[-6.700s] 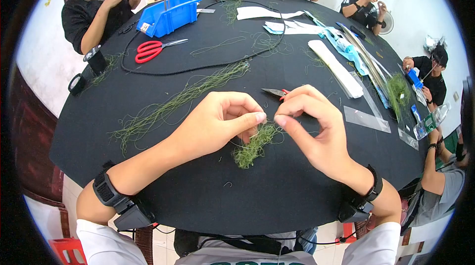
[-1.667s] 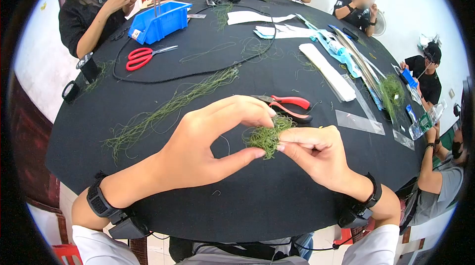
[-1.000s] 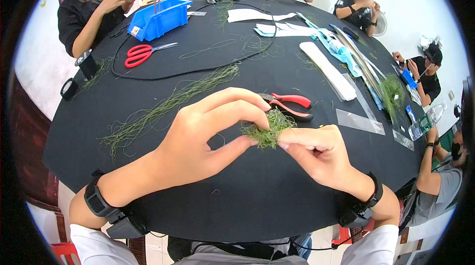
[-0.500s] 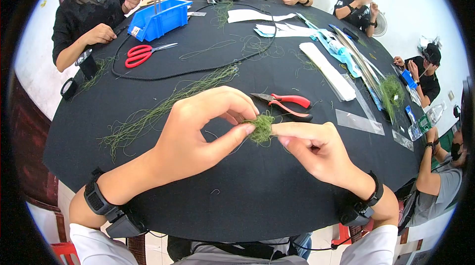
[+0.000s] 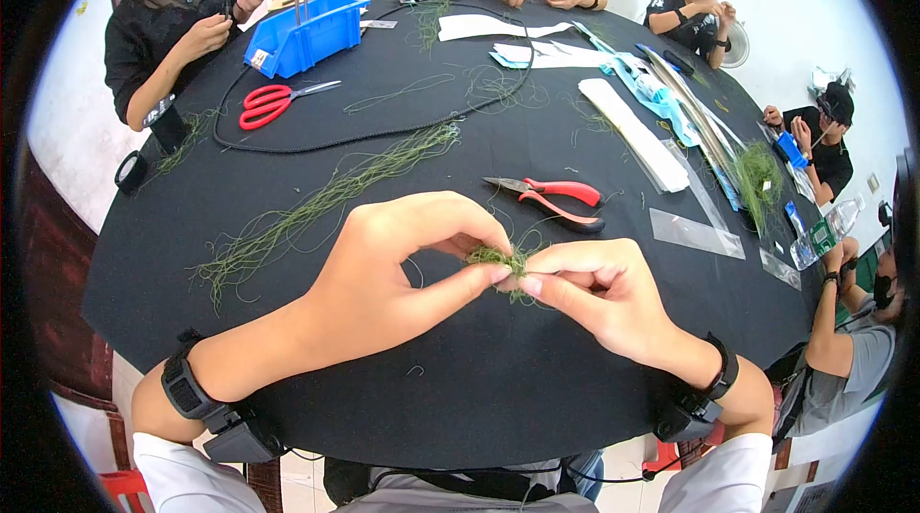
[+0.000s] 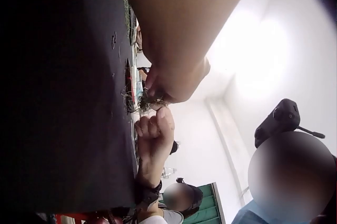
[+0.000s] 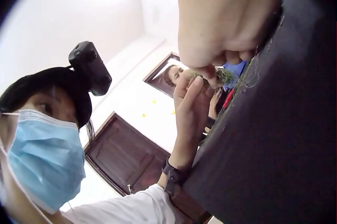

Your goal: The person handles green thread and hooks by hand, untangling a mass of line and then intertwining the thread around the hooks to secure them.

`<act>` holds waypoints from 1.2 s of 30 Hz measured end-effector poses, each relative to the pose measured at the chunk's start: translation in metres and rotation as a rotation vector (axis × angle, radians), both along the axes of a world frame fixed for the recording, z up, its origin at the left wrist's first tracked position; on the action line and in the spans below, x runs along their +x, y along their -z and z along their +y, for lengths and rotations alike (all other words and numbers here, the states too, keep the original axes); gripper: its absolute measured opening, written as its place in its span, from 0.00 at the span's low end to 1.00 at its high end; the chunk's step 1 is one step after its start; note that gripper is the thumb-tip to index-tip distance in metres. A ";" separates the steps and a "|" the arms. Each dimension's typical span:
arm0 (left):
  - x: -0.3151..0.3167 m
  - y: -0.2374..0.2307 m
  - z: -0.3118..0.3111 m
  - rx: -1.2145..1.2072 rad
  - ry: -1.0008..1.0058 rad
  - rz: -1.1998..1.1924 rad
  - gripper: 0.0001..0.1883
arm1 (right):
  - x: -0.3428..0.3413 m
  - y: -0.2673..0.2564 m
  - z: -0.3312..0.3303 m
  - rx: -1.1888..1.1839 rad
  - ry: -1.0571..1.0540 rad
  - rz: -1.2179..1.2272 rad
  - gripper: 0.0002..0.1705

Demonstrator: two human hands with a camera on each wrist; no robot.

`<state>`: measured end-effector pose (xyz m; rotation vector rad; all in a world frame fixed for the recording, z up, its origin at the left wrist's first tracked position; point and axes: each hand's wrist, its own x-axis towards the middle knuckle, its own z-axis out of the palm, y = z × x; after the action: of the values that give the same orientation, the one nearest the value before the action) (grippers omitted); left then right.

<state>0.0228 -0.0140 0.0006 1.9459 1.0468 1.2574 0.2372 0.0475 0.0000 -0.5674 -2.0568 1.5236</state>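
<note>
A small tangled bundle of thin green line [image 5: 491, 254] is pinched between both hands above the black table. My left hand [image 5: 388, 259] holds it from the left, thumb and curled fingers meeting on it. From the right, my right hand [image 5: 609, 293] pinches its other end, with the thumb tip right beside the left thumb. Fingers cover much of the bundle, and loose strands stick out around them. In the right wrist view, green strands [image 7: 225, 77] show beyond the fingers. Red-and-black pliers [image 5: 567, 191] lie just behind the hands. A tiny hook [image 5: 415, 370] lies in front.
Long green strands [image 5: 326, 202] stretch across the table at left. Beyond them are red-handled scissors [image 5: 265, 108], a blue bin [image 5: 307, 37] and a black cord loop [image 5: 383, 140]. White strips [image 5: 632, 135] and clear plastic [image 5: 695, 232] lie at right. Other people sit around the table.
The bundle was fluffy and spread between the hands; now it is squeezed small. My hands have drawn together, the right thumb moving onto it. Earlier, the right hand partly hid the pliers.
</note>
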 end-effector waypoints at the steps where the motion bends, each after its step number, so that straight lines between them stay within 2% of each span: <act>1: 0.000 0.000 -0.001 -0.038 -0.003 -0.034 0.09 | 0.000 0.001 0.000 0.005 0.010 0.008 0.08; 8: -0.002 -0.002 -0.001 -0.241 0.003 -0.295 0.04 | 0.002 -0.002 0.002 0.054 0.075 -0.047 0.07; 17: -0.004 -0.002 0.001 -0.336 0.001 -0.435 0.02 | 0.004 -0.009 0.000 0.064 0.080 -0.100 0.05; 23: -0.002 0.001 0.003 -0.269 -0.008 -0.431 0.02 | 0.007 -0.007 0.000 0.079 0.067 -0.125 0.05; 26: -0.001 0.002 0.003 -0.206 0.015 -0.431 0.03 | 0.001 -0.009 -0.005 0.143 0.171 -0.081 0.03; 32: 0.000 -0.001 -0.001 -0.241 0.044 -0.383 0.06 | 0.001 -0.009 -0.004 0.034 0.084 -0.094 0.05; 36: 0.000 0.001 -0.001 -0.177 0.069 -0.330 0.07 | -0.002 -0.001 -0.004 0.040 0.047 0.008 0.06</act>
<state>0.0231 -0.0150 -0.0002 1.5635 0.8822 1.3429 0.2356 0.0435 0.0009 -0.5901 -2.0484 1.4527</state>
